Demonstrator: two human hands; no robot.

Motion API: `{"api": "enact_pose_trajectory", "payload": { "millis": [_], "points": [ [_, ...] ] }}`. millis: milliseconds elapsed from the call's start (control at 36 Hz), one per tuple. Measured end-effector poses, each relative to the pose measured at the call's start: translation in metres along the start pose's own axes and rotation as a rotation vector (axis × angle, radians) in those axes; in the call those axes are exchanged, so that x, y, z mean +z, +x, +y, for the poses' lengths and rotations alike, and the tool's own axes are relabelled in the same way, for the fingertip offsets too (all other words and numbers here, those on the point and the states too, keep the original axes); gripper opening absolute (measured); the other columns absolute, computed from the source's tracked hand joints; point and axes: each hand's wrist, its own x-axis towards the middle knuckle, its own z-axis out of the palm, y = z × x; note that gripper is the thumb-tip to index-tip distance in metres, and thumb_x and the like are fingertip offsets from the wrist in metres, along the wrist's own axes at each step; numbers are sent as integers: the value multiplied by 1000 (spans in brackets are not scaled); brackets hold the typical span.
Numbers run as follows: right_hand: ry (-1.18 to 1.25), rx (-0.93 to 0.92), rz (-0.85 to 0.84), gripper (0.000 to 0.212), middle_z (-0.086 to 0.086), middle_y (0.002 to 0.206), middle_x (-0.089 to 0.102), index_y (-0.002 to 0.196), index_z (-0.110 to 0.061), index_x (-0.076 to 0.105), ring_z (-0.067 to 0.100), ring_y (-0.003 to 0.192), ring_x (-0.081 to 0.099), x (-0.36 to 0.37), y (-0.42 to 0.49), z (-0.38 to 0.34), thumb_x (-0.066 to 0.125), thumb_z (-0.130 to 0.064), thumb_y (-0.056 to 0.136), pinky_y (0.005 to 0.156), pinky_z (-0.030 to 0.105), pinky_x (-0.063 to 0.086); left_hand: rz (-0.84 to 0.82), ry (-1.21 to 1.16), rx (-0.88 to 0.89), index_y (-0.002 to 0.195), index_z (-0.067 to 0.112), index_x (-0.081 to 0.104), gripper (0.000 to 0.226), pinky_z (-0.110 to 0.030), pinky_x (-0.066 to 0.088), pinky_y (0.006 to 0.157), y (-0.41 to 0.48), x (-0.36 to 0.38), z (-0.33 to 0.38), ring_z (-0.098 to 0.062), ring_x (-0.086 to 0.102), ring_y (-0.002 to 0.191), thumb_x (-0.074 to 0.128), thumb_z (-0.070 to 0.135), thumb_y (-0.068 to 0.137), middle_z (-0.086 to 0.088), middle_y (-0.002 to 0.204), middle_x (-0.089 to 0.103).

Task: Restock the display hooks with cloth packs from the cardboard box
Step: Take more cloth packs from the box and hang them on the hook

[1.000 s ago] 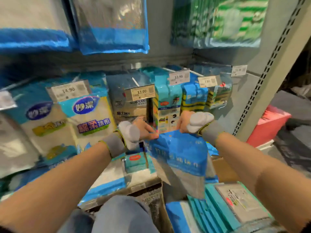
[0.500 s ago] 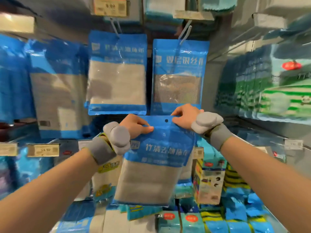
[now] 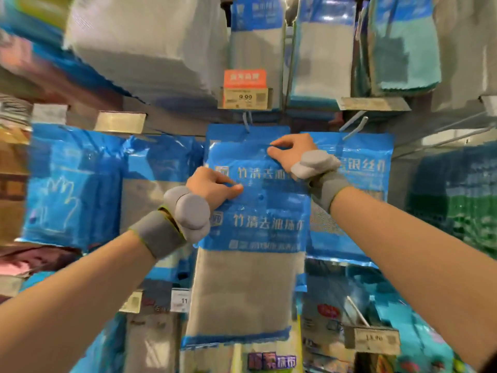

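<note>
Quick update: half a second ago both hands had the blue-headed plastic pack of grey cloth (image 3: pixel 255 232) lower down. Now it's lifted right in front of the matching blue pack already hanging (image 3: pixel 234 146) on the thin metal display hook (image 3: pixel 247 121). Its punch hole sits below the hook, so I'd say it's not hung yet. The left hand (image 3: pixel 215 185) pinches its top edge. The right hand (image 3: pixel 289 154) has let go and pinches the hanging one's header, probably steadying it.
</note>
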Motion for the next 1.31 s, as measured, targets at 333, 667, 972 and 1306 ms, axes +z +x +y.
{"api": "enact_pose_trajectory", "payload": {
  "millis": [333, 667, 972, 1306],
  "points": [
    [160, -30, 191, 33, 6, 122, 65, 120, -12, 64, 23, 113, 58, 26, 37, -41, 60, -25, 91, 76, 16, 37, 12, -65, -27, 91, 12, 74, 13, -35, 52, 92, 23, -30, -13, -25, 66, 93, 70, 20, 82, -6, 89, 69],
    [-16, 0, 141, 32, 11, 122, 61, 119, -8, 60, 31, 111, 56, 16, 48, -52, 51, -25, 93, 78, 25, 37, -26, -61, -44, 90, 13, 75, 14, -34, 52, 90, 33, -26, -16, -26, 66, 94, 68, 23, 82, -7, 91, 70],
    [69, 21, 38, 38, 1, 113, 67, 116, -25, 64, 25, 103, 60, 18, 61, -39, 63, -42, 82, 97, 35, 47, -37, -49, -41, 83, 16, 73, 8, -28, 50, 81, 35, -22, -17, -20, 63, 85, 69, 22, 82, -3, 84, 67],
    [-284, 93, 76, 60, 5, 136, 36, 132, -25, 43, 28, 130, 31, 43, 89, -7, 68, -41, 80, 101, 39, 38, -35, -6, -83, 99, 12, 73, 20, -28, 49, 81, 40, -20, -21, -19, 62, 88, 67, 24, 84, -2, 91, 67]
  ]
}}
